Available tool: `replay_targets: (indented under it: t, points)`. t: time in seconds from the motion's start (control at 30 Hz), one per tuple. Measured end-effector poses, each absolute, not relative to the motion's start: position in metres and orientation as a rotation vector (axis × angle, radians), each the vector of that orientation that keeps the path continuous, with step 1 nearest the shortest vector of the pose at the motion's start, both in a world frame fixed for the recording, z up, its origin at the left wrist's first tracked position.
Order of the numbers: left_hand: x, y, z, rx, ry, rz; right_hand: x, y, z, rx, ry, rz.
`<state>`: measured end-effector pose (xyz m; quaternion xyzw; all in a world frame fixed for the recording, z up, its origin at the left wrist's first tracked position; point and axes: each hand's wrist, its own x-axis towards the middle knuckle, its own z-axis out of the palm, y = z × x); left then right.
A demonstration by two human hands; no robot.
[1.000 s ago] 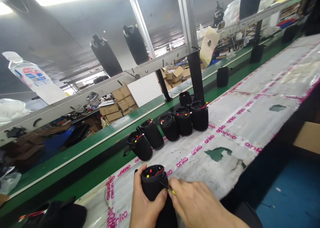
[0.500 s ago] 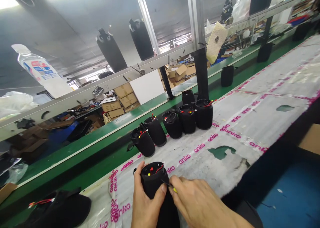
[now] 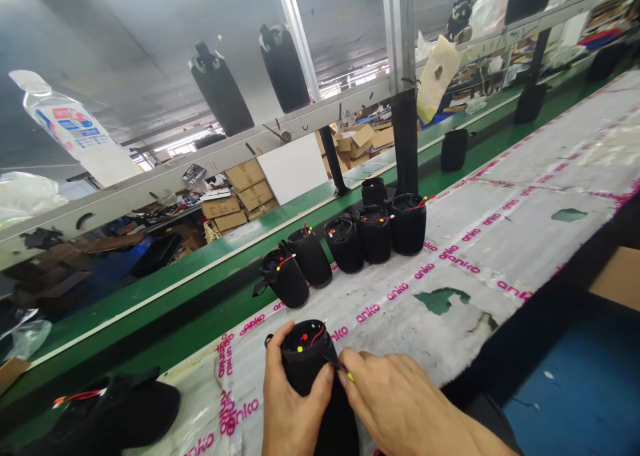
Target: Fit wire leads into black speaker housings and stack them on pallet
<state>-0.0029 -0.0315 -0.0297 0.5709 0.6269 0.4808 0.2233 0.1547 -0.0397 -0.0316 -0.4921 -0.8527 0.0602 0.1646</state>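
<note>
My left hand (image 3: 295,403) is wrapped around a black fabric-covered cylinder (image 3: 336,419), which looks like a speaker housing. Its open top faces up, and red wires with red and yellow connectors show inside. In my right hand (image 3: 400,396) is a thin dark-tipped tool (image 3: 341,367) with a bit of yellow at my fingers; most of it is hidden by the hand. The tool's tip touches the fabric just below the cylinder's rim, beside my left thumb.
Several similar black cylinders (image 3: 343,246) stand beyond my hands, wires poking out. Another black housing (image 3: 135,413) lies at the lower left. Anko-printed sheeting (image 3: 395,323) covers the bench beside a green conveyor (image 3: 200,323). A metal rail (image 3: 180,176) carries a plastic bottle (image 3: 75,133).
The view has shifted slightly. Both hands keep almost the same place on the cylinder, with the tool tip still at the fabric below its rim.
</note>
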Motion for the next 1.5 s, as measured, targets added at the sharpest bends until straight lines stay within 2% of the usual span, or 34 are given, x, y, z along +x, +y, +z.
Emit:
replay_targets:
  t: [0.63, 0.87, 1.1, 1.3, 1.5]
  points:
    - [-0.002, -0.037, -0.04, 1.799, 1.807, 1.495, 0.147, -0.049, -0.02, -1.516, -2.503, 0.027]
    - [-0.006, -0.038, -0.037, 1.655, 1.812, 1.443, 0.138, -0.053, -0.04, -1.411, -2.252, 0.055]
    - [-0.019, -0.029, -0.035, 1.423, 1.92, 1.455, 0.154, -0.067, -0.036, -1.308, -2.15, 0.05]
    - [-0.042, -0.018, -0.043, 1.39, 1.663, 1.419, 0.163, -0.056, -0.035, -1.326, -2.127, 0.001]
    - [-0.049, -0.024, -0.041, 1.36, 1.479, 1.4, 0.146, -0.031, -0.02, -1.318, -2.386, 0.043]
